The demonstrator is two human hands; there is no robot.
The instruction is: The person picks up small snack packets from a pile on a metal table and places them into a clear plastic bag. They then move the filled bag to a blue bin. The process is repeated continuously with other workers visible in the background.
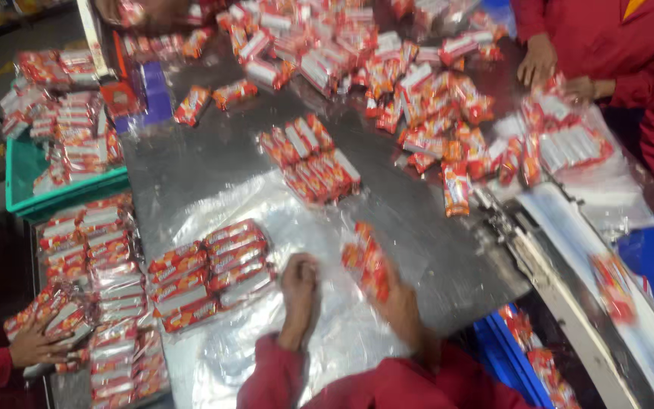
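Right hand (401, 303) fingers closed around a red snack packet stack (365, 261) above the counter's (213, 163) near edge; left hand (299, 284) fisted on clear plastic film (327, 333); packets likely light, slippery, crushable—grip flat sides.

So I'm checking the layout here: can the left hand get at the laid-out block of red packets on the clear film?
Probably yes. The left hand rests on the clear film, right beside the block of red packets. Nothing lies between them; the right hand holds other packets, off to the side.
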